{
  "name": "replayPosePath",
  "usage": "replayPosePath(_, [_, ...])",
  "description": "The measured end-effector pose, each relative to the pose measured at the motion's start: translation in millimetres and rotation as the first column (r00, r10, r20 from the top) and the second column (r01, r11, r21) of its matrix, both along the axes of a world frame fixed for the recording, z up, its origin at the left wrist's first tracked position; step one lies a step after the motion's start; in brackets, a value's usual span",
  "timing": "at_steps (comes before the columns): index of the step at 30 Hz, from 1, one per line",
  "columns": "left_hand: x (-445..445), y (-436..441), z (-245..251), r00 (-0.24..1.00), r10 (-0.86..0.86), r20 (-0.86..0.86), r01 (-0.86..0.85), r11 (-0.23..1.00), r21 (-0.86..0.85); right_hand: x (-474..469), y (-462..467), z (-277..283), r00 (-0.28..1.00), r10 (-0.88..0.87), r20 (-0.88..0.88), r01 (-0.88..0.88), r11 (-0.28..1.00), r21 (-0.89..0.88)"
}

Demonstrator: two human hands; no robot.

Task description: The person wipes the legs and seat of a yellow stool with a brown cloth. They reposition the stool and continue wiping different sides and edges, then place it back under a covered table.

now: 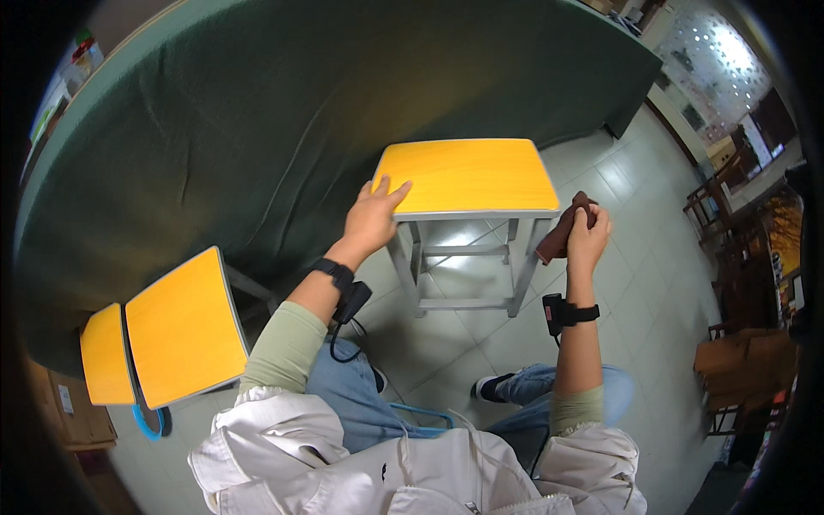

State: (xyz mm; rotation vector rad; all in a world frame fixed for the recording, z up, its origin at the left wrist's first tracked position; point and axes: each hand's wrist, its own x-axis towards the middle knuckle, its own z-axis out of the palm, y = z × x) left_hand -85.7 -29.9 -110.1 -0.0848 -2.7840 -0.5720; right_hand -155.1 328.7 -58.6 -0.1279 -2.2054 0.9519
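A stool [470,177] with a yellow wood-grain top and grey metal legs stands upright before me. My left hand [373,219] rests on the near left corner of its top, fingers spread and gripping nothing. Off the stool's right edge, my right hand [589,238] holds a bunched dark brown cloth [560,237]. The cloth's lower end hangs close to the stool's right front leg; whether it touches cannot be told.
Behind the stool, a dark green cover [322,96] hangs down from a long table. Two more yellow-topped stools [187,328] stand to my left, near a cardboard box [71,405]. Wooden chairs [721,187] line the right side of the tiled floor [618,309].
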Motion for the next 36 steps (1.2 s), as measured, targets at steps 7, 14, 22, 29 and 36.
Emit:
replayPosePath(7, [9, -22, -6, 0.999, -0.046, 0.025, 0.047, 0.999, -0.022, 6, -24, -22, 0.666, 0.741, -0.08, -0.398, 0.262, -0.879])
replayPosePath(14, [14, -11, 11, 0.979, 0.193, 0.072, -0.175, 0.964, -0.199, 49, -56, -8, 0.677, 0.724, -0.135, -0.268, 0.072, -0.961])
replayPosePath(22, [47, 23, 90, 0.855, 0.196, 0.48, -0.162, 0.98, -0.112, 53, -113, -7, 0.815, 0.552, -0.175, -0.222, 0.02, -0.975])
replayPosePath(29, [62, 113, 67, 0.884, -0.245, 0.398, -0.431, -0.095, 0.898, 60, -142, -14, 0.843, 0.516, -0.151, -0.274, 0.171, -0.946])
replayPosePath(36, [49, 118, 65, 0.975, -0.129, 0.183, -0.224, -0.575, 0.787, 71, -120, -45, 0.848, 0.507, -0.155, -0.34, 0.295, -0.893])
